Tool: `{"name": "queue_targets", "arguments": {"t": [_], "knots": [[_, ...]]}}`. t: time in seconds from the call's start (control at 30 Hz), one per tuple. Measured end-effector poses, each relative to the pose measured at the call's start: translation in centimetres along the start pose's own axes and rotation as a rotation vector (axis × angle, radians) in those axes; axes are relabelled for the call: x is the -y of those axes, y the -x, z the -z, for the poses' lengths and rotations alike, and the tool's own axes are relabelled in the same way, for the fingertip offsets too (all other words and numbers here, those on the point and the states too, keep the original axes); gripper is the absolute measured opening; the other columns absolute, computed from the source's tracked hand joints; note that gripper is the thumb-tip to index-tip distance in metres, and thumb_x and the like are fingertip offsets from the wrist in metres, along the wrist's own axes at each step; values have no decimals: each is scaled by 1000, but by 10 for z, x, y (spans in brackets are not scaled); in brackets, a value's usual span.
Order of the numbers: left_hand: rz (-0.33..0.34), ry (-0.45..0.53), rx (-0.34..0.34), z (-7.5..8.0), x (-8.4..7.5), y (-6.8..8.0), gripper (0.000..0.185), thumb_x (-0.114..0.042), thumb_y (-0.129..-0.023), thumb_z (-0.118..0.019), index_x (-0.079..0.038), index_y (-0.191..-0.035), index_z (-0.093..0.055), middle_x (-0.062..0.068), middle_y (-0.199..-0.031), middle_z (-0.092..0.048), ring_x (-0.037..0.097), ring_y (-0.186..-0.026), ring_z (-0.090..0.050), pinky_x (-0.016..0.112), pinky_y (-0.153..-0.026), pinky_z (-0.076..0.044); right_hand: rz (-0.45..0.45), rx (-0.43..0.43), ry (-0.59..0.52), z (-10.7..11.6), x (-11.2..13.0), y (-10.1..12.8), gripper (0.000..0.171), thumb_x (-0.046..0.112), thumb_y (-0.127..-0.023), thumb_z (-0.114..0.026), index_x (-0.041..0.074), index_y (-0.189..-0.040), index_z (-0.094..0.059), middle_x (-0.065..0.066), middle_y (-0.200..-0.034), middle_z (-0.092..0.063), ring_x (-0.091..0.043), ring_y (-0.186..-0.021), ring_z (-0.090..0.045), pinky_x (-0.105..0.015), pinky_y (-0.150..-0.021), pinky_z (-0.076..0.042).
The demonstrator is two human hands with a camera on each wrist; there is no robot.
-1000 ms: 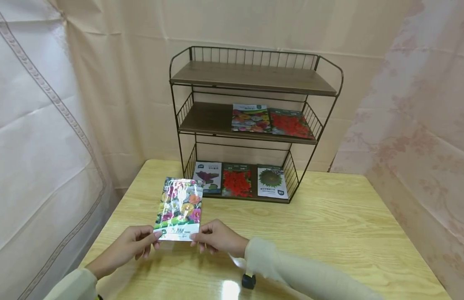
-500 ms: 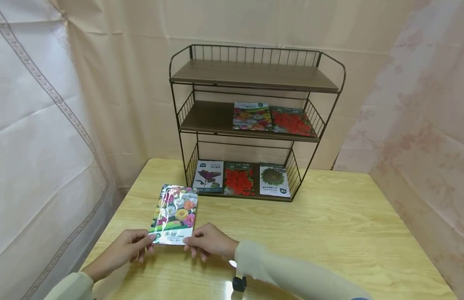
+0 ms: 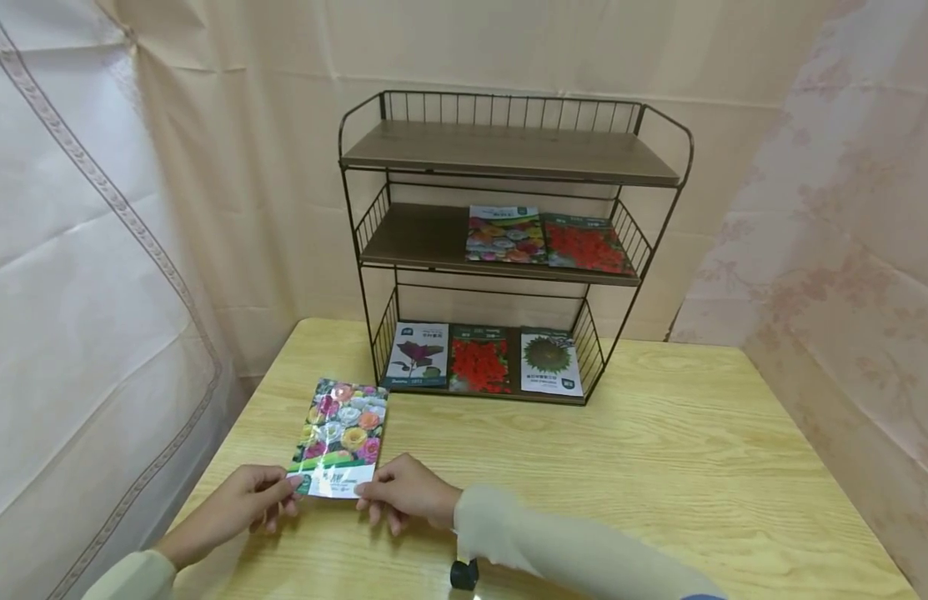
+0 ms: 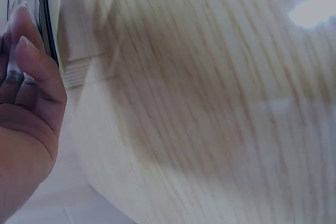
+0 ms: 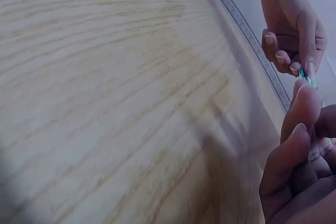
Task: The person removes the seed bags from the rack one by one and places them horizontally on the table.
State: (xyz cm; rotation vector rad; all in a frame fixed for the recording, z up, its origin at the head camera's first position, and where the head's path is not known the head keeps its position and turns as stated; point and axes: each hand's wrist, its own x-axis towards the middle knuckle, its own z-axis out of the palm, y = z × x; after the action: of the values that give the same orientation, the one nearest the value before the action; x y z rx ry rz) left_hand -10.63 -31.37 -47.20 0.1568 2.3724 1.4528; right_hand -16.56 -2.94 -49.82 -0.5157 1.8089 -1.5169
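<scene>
At far left hangs a pale translucent curtain with a stitched border (image 3: pixel 96 250). The left hand (image 3: pixel 242 504) pinches the near left corner of a glossy flat seed packet printed with mixed-colour flowers (image 3: pixel 339 433), thumb and fingertips closed on its white lower band. The packet sits low over the front left part of the light wooden table (image 3: pixel 659 467), its far end pointing towards the shelf; whether it touches the tabletop cannot be told. The right hand (image 3: pixel 403 493) pinches the near right corner of the same packet, fingers curled under the edge. In the right wrist view the packet's thin edge shows between the fingertips (image 5: pixel 304 103) of both hands.

Behind, at the table's back edge, stands a dark wire-framed rack with three brown wooden shelves (image 3: pixel 509 154). Its middle shelf carries two flower-printed seed packets (image 3: pixel 546 237) lying side by side at the right. Its bottom shelf carries three seed packets in a row (image 3: pixel 482 358). A small black object (image 3: pixel 464 573) lies on the table just under the right sleeve.
</scene>
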Motion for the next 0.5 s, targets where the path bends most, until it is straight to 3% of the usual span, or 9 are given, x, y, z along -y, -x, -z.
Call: {"name": "queue_targets", "arguments": {"t": [0.5], "knots": [[94, -38, 2, 12, 20, 18, 40, -35, -109, -53, -1, -94, -69, 7, -80, -67, 13, -59, -59, 23, -50, -46, -46, 30, -3, -30, 7, -11, 29, 23, -102, -66, 4, -81, -76, -2, -60, -65, -7, -37, -48, -21, -37, -37]]}}
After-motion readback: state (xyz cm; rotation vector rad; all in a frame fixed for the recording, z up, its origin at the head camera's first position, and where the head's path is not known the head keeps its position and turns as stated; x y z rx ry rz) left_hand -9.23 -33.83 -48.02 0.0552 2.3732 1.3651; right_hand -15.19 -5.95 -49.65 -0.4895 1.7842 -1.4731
